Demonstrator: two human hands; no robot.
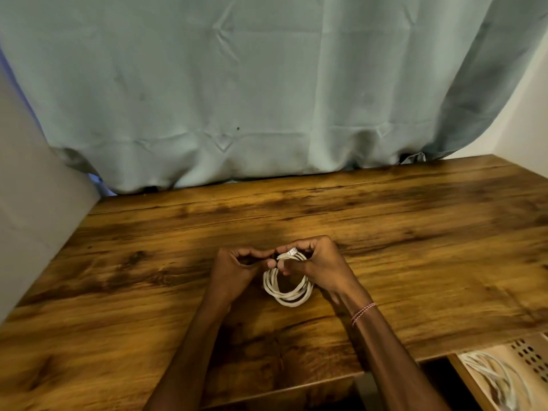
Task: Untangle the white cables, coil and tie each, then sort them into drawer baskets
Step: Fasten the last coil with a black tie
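Pinching the top of the coiled white cable (pixel 289 295) at lower centre, the right hand (pixel 320 262) holds its loops together over the desk (pixel 415 232), likely for tying; whether the curled left hand (pixel 237 266) alongside grips anything, I cannot tell.

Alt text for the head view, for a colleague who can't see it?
The right hand grips a coiled white cable near its connector over a wooden table, the left hand at its top. At lower right a drawer basket holds more white cable; a teal curtain hangs behind.
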